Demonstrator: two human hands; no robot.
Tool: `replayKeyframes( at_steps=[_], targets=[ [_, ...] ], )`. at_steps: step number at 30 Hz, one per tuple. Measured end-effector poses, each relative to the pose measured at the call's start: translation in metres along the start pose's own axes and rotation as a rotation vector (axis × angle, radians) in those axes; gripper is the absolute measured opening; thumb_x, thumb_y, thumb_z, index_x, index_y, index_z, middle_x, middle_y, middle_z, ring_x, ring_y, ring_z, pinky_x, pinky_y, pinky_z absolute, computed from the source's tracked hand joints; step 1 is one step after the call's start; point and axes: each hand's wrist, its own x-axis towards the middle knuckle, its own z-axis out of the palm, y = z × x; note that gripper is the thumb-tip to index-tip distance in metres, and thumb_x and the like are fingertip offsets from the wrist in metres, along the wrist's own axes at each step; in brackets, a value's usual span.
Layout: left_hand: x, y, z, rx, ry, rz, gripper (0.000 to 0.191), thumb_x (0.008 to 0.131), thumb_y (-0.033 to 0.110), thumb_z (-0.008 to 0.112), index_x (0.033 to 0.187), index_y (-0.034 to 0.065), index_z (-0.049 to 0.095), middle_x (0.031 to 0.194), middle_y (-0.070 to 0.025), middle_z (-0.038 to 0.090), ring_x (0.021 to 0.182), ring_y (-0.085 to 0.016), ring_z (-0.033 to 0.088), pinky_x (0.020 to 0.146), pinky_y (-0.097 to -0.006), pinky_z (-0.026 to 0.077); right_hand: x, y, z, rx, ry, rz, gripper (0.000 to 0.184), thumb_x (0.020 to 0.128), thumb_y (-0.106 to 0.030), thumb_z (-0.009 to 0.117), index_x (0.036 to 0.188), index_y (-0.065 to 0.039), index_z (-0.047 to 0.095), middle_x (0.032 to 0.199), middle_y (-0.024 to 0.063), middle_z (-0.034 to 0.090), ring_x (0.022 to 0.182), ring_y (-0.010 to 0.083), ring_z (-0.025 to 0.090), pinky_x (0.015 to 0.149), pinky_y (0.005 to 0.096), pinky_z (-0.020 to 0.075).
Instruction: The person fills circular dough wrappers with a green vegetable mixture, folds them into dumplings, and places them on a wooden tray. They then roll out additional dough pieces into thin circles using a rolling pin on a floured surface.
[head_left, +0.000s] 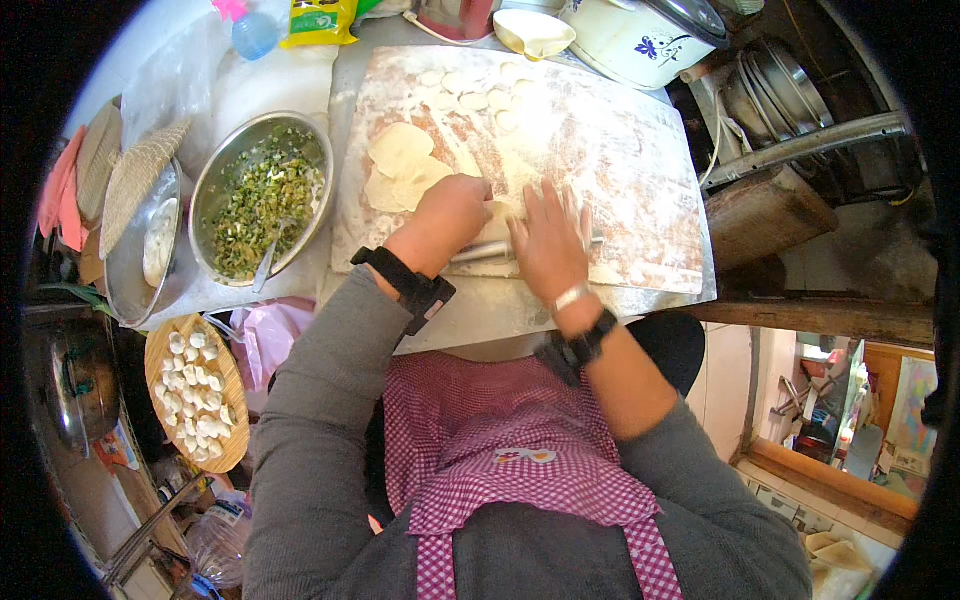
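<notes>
On the floured board (637, 187), my left hand (450, 214) pinches the left edge of a dough wrapper (495, 221). My right hand (551, 240) lies, slightly blurred, over the right part of a metal rolling pin (484, 253), its fingers extended; the palm side is hidden. The pin's ends show on both sides of the right hand. Rolled dough wrappers (405, 169) overlap to the left of my left hand. Several small dough discs (472, 101) lie towards the board's far edge.
A steel bowl of chopped green filling (262, 202) with a spoon (266, 266) stands left of the board. Lower left, a round tray (154, 360) holds several dumplings. A white enamel pot (637, 45) and a cream bowl (532, 34) stand beyond the board.
</notes>
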Motion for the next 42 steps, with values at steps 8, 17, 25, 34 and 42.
replayKeyframes(
  at_steps=[8, 17, 25, 34, 42],
  targets=[
    [-0.002, -0.011, -0.013, 0.104, -0.218, -0.090, 0.020, 0.078, 0.012, 0.064, 0.094, 0.0006, 0.067, 0.089, -0.0216, 0.067, 0.087, -0.039, 0.064, 0.076, -0.0444, 0.051, -0.022, 0.005, -0.001, -0.003, -0.060, -0.009, 0.058, 0.095, -0.036, 0.053, 0.142, -0.004, 0.040, 0.151, 0.0177, 0.034, 0.140, 0.0361, 0.028, 0.115, 0.0543, 0.0129],
    [0.001, -0.012, -0.003, 0.067, 0.010, -0.013, 0.018, 0.076, 0.013, 0.063, 0.089, 0.0003, 0.067, 0.088, -0.0220, 0.067, 0.085, -0.039, 0.064, 0.075, -0.0441, 0.051, 0.008, -0.005, 0.004, 0.002, -0.024, 0.050, 0.056, 0.096, -0.042, 0.048, 0.141, -0.008, 0.043, 0.149, 0.0166, 0.038, 0.138, 0.0351, 0.032, 0.113, 0.0571, 0.0181],
    [-0.007, -0.010, -0.010, 0.121, -0.109, -0.049, 0.014, 0.080, 0.013, 0.062, 0.085, 0.0002, 0.066, 0.084, -0.0219, 0.066, 0.081, -0.039, 0.063, 0.071, -0.0442, 0.051, -0.017, 0.006, 0.002, 0.032, -0.069, -0.021, 0.062, 0.093, -0.039, 0.055, 0.143, -0.005, 0.039, 0.153, 0.0181, 0.030, 0.138, 0.0354, 0.034, 0.115, 0.0588, 0.0097],
    [-0.007, -0.010, -0.005, -0.138, 0.015, -0.073, 0.023, 0.089, 0.020, 0.061, 0.101, 0.0007, 0.063, 0.089, -0.0215, 0.066, 0.083, -0.037, 0.064, 0.075, -0.0423, 0.050, -0.013, -0.004, -0.004, -0.001, -0.049, -0.009, 0.063, 0.092, -0.039, 0.057, 0.144, -0.007, 0.040, 0.150, 0.0169, 0.036, 0.139, 0.0364, 0.030, 0.115, 0.0539, 0.0142],
    [0.009, -0.026, -0.051, -0.144, 0.426, -0.176, 0.027, 0.089, 0.017, 0.060, 0.108, -0.0012, 0.063, 0.100, -0.0201, 0.067, 0.096, -0.035, 0.063, 0.085, -0.0403, 0.049, -0.063, 0.013, -0.005, 0.221, -0.073, -0.035, 0.065, 0.085, -0.029, 0.068, 0.140, -0.007, 0.042, 0.148, 0.0148, 0.038, 0.140, 0.0291, 0.031, 0.116, 0.0524, 0.0095]
  ],
)
